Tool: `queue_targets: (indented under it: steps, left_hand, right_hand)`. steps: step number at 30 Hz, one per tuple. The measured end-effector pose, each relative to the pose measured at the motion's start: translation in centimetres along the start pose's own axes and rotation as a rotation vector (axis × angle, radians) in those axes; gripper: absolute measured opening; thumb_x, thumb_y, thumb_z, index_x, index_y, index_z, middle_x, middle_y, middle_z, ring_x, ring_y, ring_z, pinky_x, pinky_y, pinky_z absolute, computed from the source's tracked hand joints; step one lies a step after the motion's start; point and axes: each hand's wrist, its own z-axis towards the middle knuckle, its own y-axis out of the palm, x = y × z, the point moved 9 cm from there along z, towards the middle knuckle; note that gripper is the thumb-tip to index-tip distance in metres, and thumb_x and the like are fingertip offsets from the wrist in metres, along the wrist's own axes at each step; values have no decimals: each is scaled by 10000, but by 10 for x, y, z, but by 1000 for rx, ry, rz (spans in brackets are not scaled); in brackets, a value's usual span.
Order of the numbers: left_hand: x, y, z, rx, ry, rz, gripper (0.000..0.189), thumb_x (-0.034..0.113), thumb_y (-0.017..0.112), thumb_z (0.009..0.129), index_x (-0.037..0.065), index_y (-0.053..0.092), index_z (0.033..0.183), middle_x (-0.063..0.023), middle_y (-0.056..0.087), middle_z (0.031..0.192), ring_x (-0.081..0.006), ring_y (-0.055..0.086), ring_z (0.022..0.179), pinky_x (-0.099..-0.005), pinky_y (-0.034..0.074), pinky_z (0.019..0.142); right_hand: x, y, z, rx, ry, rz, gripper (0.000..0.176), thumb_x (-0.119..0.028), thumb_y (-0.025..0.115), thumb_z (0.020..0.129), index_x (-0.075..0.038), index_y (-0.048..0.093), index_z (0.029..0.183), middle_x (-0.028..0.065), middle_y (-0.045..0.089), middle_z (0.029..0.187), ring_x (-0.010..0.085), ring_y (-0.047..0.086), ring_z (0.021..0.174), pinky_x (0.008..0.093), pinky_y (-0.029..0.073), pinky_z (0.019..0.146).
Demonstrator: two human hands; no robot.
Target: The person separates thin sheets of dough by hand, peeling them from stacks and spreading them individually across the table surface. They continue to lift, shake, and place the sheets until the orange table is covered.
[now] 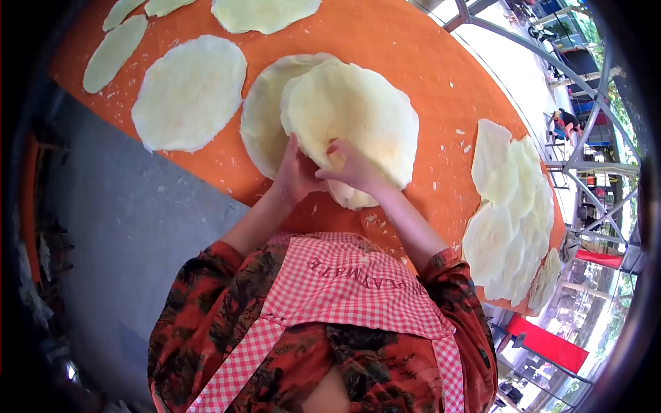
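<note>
Two pale, thin, round dough sheets overlap on the orange table in front of me. The upper dough sheet is lifted and tilted over the lower dough sheet, which shows only at its left side. My left hand is closed at the near left edge of the upper sheet, its fingers partly hidden. My right hand lies across the near part of that sheet, fingers curled and gripping it. Both hands are close together, just beyond my apron.
The orange tabletop carries dry crumbs. Another round sheet lies at the left, with more along the far edge. Several sheets overlap in a pile at the right. Grey floor shows left; metal frame bars stand right.
</note>
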Motion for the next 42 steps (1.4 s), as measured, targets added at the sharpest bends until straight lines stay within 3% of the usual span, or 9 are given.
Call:
queue_targets:
  steps: [4, 11, 14, 23, 26, 28, 32, 38, 42]
  left_hand:
    - [2, 4, 3, -63, 24, -86, 689, 596, 379, 950, 142, 297, 1460, -99, 431, 1405, -300, 436, 1267, -502, 375, 1033]
    - [-3, -11, -8, 58, 50, 194, 555, 77, 545, 824, 116, 366, 1348, -102, 505, 1228, -274, 560, 1081, -494, 492, 910]
    - [-6, -19, -6, 102, -4, 224, 600, 33, 515, 793, 111, 336, 1359, -116, 495, 1238, -286, 555, 1089, -497, 511, 886]
    - [-8, -33, 2, 25, 93, 204, 499, 138, 518, 857, 116, 389, 1339, -98, 517, 1197, -269, 550, 1073, -447, 490, 896]
    - [13, -19, 9, -5, 219, -46, 304, 293, 501, 921, 109, 501, 1164, -50, 530, 965, -191, 512, 786, -339, 474, 687]
    - [14, -26, 6, 150, 168, -154, 311, 354, 445, 950, 116, 525, 1134, -40, 527, 953, -195, 516, 807, -336, 457, 702]
    - [9, -70, 25, 164, 173, -63, 549, 450, 438, 965, 93, 389, 1380, -108, 502, 1331, -312, 467, 1237, -517, 383, 1003]
    - [14, -46, 18, 298, 146, -15, 561, 323, 585, 926, 91, 374, 1391, -134, 489, 1338, -301, 483, 1219, -504, 419, 994]
    - [20, -61, 22, 386, 203, 223, 605, 239, 674, 872, 113, 380, 1385, -116, 520, 1230, -254, 548, 1093, -444, 521, 818]
  right_hand:
    - [9, -13, -1, 3, -20, 79, 477, -381, 754, 768, -57, 618, 1090, 154, 591, 1198, 292, 549, 1121, 384, 427, 943]
    - [31, -14, -5, -18, 193, 435, 311, -259, 598, 922, -2, 655, 1086, 93, 682, 980, 159, 604, 909, 301, 473, 831]
    - [37, -15, -6, 10, 182, 360, 321, -257, 587, 927, 7, 650, 1098, 86, 688, 935, 143, 605, 877, 290, 478, 819]
    - [25, -13, -12, 44, -7, 128, 387, -300, 642, 882, 8, 639, 1117, 160, 676, 1068, 216, 625, 1010, 328, 473, 885]
    - [39, -15, -8, 40, 111, 303, 370, -283, 626, 896, 10, 636, 1121, 168, 681, 1043, 218, 630, 990, 327, 478, 871]
    - [33, -22, -11, 33, 178, 419, 354, -265, 615, 905, 12, 633, 1124, 170, 685, 1027, 221, 634, 979, 328, 483, 857]
    - [24, -20, -13, 87, 74, 236, 337, -245, 606, 913, 8, 628, 1135, 185, 685, 1009, 251, 642, 966, 342, 495, 833]
    - [10, -15, -11, 129, 6, 83, 337, -275, 593, 916, -12, 629, 1124, 215, 661, 1049, 297, 641, 977, 353, 503, 828]
    - [-59, -20, -18, 48, -105, -278, 287, -230, 581, 863, -4, 639, 1030, 224, 650, 1025, 327, 637, 975, 389, 510, 812]
